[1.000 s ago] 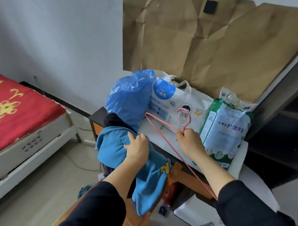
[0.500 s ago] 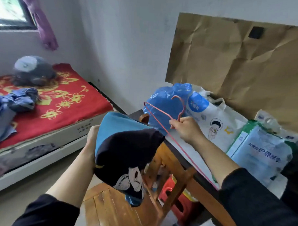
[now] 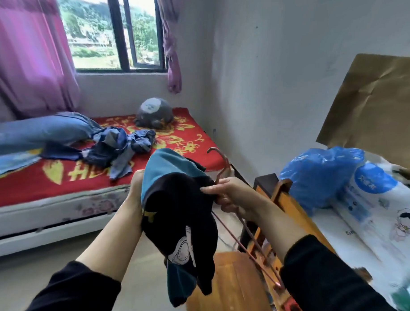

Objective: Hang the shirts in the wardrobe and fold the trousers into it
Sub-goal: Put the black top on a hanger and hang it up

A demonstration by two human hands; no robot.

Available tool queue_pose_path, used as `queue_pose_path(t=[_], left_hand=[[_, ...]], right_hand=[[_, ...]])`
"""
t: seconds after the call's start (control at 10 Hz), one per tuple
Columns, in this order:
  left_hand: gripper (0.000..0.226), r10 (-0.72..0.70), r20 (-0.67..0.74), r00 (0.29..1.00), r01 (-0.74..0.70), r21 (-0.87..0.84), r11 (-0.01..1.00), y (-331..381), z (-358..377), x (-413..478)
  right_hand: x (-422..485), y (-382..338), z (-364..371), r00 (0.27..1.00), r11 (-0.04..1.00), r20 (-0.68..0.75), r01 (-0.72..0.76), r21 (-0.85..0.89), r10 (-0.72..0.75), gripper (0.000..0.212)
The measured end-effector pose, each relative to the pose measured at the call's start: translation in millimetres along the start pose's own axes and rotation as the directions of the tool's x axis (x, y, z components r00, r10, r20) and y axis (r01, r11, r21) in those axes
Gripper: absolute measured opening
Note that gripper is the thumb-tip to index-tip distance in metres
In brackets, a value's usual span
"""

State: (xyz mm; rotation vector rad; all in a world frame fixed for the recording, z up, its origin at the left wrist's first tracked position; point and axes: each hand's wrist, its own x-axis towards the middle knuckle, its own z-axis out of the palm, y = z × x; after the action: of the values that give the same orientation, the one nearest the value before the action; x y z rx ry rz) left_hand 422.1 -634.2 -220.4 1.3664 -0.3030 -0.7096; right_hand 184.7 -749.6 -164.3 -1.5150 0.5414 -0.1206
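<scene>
Swung my R hand [image 3: 230,193] away from the table [image 3: 336,236] and over to the shirt [image 3: 174,200] since half a sec ago. View's turned too, so the bed [image 3: 59,180] & window [image 3: 110,28] now fill the L side, where before it was mostly table and brown paper [image 3: 382,103].

R hand's fingers are curled tight round the neck of the pink hanger [image 3: 222,171], just below the hook. Thumb + forefinger tips touch the shirt's black edge. Hook sticks up past my knuckles; the two wire arms run down & back toward my R sleeve, over the wooden chair [image 3: 232,286].

L hand [image 3: 135,187] is up behind the shirt w/ fingers buried in the cloth. Can't tell how far they're curled, but the shirt hangs from it.

Shirt's mid-air btw both hands, above the floor & chair seat: teal panel on top, black body w/ a white cartoon print lower down, teal bit dangling at the bottom.

Jeans [image 3: 120,147] lie in a crumpled heap on the bed's red blanket, well apart from me, w/ a blue pillow [image 3: 37,133] to their L and a grey plush toy [image 3: 154,116] behind.

On the table: blue plastic bag [image 3: 319,175] and a white printed pack [image 3: 378,208] touching it.
</scene>
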Motion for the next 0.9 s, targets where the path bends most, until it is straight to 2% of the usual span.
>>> queue_pose_path(t=[0.1,0.2,0.3,0.4,0.5,0.7,0.8,0.9], left_hand=[[0.026,0.007,-0.131,0.991,-0.005,0.019,1.0,21.0,-40.5,0.9],[0.027,0.067,-0.118,0.991,-0.072,-0.034,0.997,46.4,-82.3,-10.3],[0.019,0.209,-0.2,0.957,-0.156,0.248,0.956,59.9,-117.9,-10.6],[0.008,0.357,-0.223,0.907,-0.251,0.394,0.884,68.7,-149.1,-15.3],[0.006,0.359,-0.108,0.927,-0.273,0.458,0.846,72.8,-182.5,-28.2],[0.004,0.206,-0.022,0.978,-0.161,0.541,0.825,56.7,-239.6,-38.3],[0.022,0.038,0.022,0.999,-0.044,0.61,0.791,40.4,-245.1,-44.1],[0.046,0.01,-0.042,0.999,0.023,0.724,0.69,20.5,-245.0,-41.7]], right_hand=[[23.3,-25.6,37.2,0.995,0.999,-0.094,0.033,-0.043,-0.037,0.04],[42.0,-72.1,61.5,0.972,0.99,-0.198,0.136,0.042,-0.125,0.03],[64.4,-112.9,98.0,0.943,0.97,-0.225,0.243,-0.029,-0.243,0.024],[98.4,-122.7,150.3,0.939,0.954,-0.212,0.235,-0.184,-0.272,0.028],[134.5,-112.7,198.1,0.958,0.956,-0.184,0.174,-0.237,-0.22,0.03],[179.8,-95.8,265.9,0.987,0.942,-0.073,0.112,-0.315,-0.142,0.034],[191.1,-89.9,291.9,0.985,0.921,-0.055,0.13,-0.366,-0.161,0.038],[199.6,-89.7,306.1,0.985,0.914,-0.028,0.147,-0.378,-0.17,0.039]])
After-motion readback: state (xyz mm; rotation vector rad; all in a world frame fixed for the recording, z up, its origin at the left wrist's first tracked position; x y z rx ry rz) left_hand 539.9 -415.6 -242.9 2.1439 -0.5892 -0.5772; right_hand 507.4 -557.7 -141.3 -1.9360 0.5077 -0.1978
